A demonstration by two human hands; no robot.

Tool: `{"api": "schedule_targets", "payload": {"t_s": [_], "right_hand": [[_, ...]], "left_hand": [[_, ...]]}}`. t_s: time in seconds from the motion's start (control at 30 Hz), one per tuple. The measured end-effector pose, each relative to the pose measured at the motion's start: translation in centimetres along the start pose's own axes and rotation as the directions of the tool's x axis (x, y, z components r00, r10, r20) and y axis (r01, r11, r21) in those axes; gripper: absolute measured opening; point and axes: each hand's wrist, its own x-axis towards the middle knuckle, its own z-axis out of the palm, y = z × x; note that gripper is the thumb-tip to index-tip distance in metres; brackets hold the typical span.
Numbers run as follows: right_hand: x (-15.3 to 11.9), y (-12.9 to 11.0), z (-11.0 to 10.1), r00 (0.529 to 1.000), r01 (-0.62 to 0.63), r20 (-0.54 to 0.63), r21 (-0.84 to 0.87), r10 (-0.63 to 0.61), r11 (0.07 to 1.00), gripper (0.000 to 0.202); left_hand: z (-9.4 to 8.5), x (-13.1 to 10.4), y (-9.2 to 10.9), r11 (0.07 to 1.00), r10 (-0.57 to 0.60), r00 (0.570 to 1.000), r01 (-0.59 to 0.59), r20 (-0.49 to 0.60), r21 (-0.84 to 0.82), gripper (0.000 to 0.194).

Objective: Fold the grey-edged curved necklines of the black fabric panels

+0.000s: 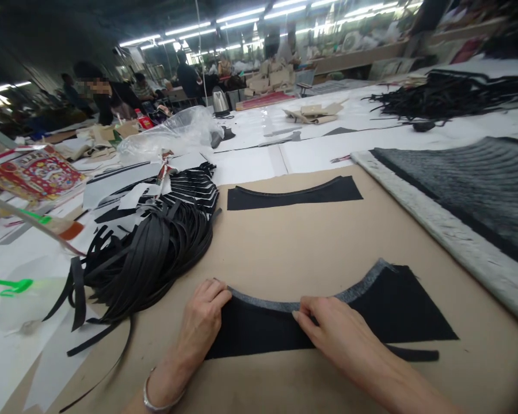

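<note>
Left hand: fingertips closed at the left end of the grey edging, by the black panel's corner. Right hand: thumb and fingers pinched on the same edging, mid-curve. So both grips look closed on it. Panel lies flat on the tan sheet over the worktop, right in front of you, curved side away from you.

Step in hand, my read: you're working the edging along the curve, around its middle. Can't tell if it's a separate strip or a folded edge. Right part of the curve, beyond your right hand, has no fingers on it. From here, a move calls for a steady left hold, light right-hand pressure and edging flush with the curve, no puckers.

Nearby: second black panel farther off, flat; loose black strip by your right forearm; heap of black strips off to your left.
</note>
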Motion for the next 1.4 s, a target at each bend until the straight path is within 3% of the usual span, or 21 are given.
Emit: {"api": "schedule_targets", "payload": {"t_s": [0.27, 0.47, 0.73, 0.97, 1.1, 1.27, 1.4], "right_hand": [[0.2, 0.6, 0.2, 0.999, 0.009, -0.043, 0.007, -0.008, 1.0, 0.027], [0.4, 0.5, 0.1, 0.998, 0.019, -0.052, -0.024, -0.02, 1.0, 0.027], [0.5, 0.3, 0.5, 0.998, 0.02, -0.058, -0.096, -0.025, 0.995, 0.028], [0.1, -0.6, 0.5, 0.998, -0.007, -0.059, -0.197, -0.004, 0.98, 0.026], [0.1, -0.7, 0.3, 0.998, 0.007, -0.058, -0.205, -0.019, 0.979, 0.025], [0.1, -0.8, 0.6, 0.996, 0.025, -0.079, -0.209, -0.042, 0.978, 0.026], [-0.3, -0.1, -0.2, 0.995, 0.028, -0.088, -0.208, -0.047, 0.978, 0.025]], "left_hand": [[-1.6, -1.1, -0.3, 0.93, 0.311, 0.948, -0.319, 0.074, 0.184, 0.034], [-1.9, -1.9, 0.0, 0.87, 0.325, 0.929, -0.367, 0.177, 0.329, 0.052], [-1.6, -1.7, 0.9, 0.852, 0.305, 0.933, -0.356, 0.189, 0.384, 0.049], [-1.5, -1.8, 1.3, 0.896, 0.29, 0.937, -0.338, 0.194, 0.289, 0.049], [-1.2, -0.9, 3.4, 0.931, 0.304, 0.932, -0.334, 0.196, 0.145, 0.047], [1.0, -0.1, 6.9, 0.933, 0.34, 0.905, -0.359, 0.255, 0.031, 0.05], [2.6, 0.0, 7.6, 0.919, 0.363, 0.89, -0.391, 0.275, 0.054, 0.047]]}}
